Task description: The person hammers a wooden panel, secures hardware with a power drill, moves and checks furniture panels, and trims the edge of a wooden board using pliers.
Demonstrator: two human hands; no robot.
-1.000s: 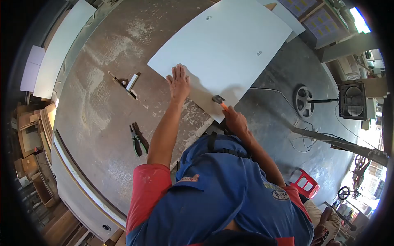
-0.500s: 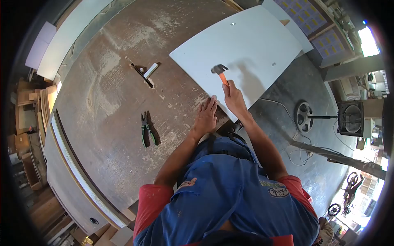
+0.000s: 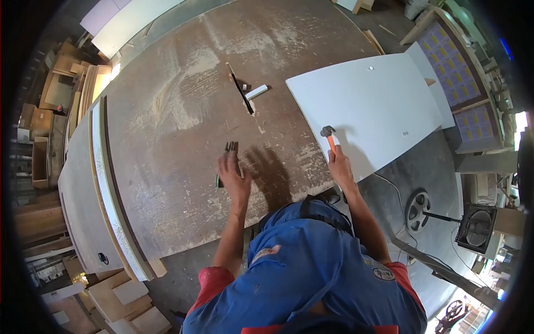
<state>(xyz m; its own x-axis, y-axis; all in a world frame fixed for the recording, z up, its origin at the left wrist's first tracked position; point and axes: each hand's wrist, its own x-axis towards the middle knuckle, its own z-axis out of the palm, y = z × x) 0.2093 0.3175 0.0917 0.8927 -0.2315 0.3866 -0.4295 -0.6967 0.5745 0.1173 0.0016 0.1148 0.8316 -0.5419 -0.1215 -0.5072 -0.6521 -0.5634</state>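
My right hand [image 3: 341, 167] is closed round the orange handle of a claw hammer [image 3: 329, 136], whose dark head is over the near left part of a white panel [image 3: 367, 106]. My left hand [image 3: 235, 177] is over the brown worktable [image 3: 183, 161], its fingers apart, right above the green-handled pliers [image 3: 218, 181]. It mostly covers the pliers; their dark jaws show past the fingertips. Whether the fingers touch them cannot be made out. Farther up the table, a small white block [image 3: 256, 92] lies beside a narrow dark slot [image 3: 242, 92].
A long white-edged strip [image 3: 111, 189] runs along the table's left side. Wooden boards [image 3: 83, 106] are stacked beyond it. On the right are a fan [image 3: 477, 227], a round metal wheel base [image 3: 418, 211], a beam [image 3: 439, 270] and cables on the floor.
My left hand has left the panel's edge and moved left over the pliers. The hammer, still in my right hand, has come down nearer the panel's left edge. The whole view has shifted.
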